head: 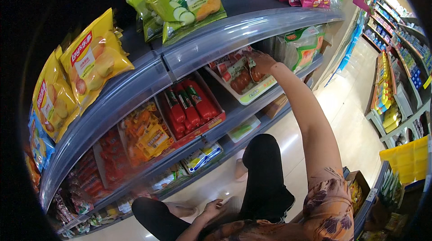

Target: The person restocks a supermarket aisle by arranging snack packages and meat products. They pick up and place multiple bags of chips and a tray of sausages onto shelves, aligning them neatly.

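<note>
My right hand (260, 61) reaches into a white and green open box (258, 93) of packaged sausages on the shelf. Its fingers are on a clear-windowed sausage packet (240, 78) there; whether they grip it is hard to tell. Low in front of my body is my left hand (214, 209), its fingers curled near a pale, blurred thing that I cannot name. Left of the sausage box stands a red carton (221, 116) of thick red-wrapped sausages (192, 102). Beyond it lie orange and yellow snack packets (150, 136).
Above, a clear curved shelf guard (216, 50) fronts green (184, 3) and yellow Lay's chip bags (96, 58). Clear packages (298, 47) stand right of the sausage box. A lower shelf holds more packets (202, 156). Stocked shelving and a yellow sheet (406, 158) are at right.
</note>
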Demonstrator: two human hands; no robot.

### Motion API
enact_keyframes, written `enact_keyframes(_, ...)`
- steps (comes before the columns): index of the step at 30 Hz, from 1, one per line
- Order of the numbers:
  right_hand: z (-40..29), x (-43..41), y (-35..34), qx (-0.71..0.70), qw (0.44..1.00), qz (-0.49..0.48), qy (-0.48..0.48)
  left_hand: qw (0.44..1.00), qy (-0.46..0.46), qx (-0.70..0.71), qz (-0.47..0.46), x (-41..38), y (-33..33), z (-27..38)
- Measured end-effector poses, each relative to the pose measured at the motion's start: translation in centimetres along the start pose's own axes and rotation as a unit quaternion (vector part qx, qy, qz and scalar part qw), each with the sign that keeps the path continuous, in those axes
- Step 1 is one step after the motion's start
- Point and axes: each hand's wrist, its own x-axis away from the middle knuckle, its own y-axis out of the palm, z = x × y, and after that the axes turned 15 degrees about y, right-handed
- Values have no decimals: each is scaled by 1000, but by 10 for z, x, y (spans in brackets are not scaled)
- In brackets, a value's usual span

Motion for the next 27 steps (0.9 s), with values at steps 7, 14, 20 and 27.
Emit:
enact_keyframes(7,-24,-7,-48,133,973,-184,-44,997,35,-75,-3,7,11,-1)
enact_keyframes(14,39,-3,-35,118,993,-31,1,977,73,-200,6,13,-1,60)
enact_keyframes(20,11,22,-87,131,988,83,-15,970,189,12,155,7,-12,70)
enact_keyframes(27,-106,100,-152,-61,977,44,-199,885,364,199,212,20,-71,222)
